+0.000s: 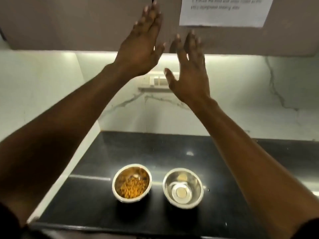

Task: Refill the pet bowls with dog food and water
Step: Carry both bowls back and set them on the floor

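Two steel bowls stand side by side on the black counter (pixel 172 152). The left bowl (pixel 132 183) holds orange-brown dog food. The right bowl (pixel 183 188) looks shiny inside; I cannot tell whether water is in it. My left hand (pixel 141 47) is raised high in front of the upper cabinet, fingers spread, holding nothing. My right hand (pixel 189 73) is raised beside it, a little lower, also spread and holding nothing. Both hands are far above the bowls.
A brown upper cabinet (pixel 77 21) hangs over the counter with a printed paper sheet (pixel 224 11) stuck on it at the top right. A switch panel (pixel 155 80) sits on the white marble backsplash. A white wall bounds the counter on the left.
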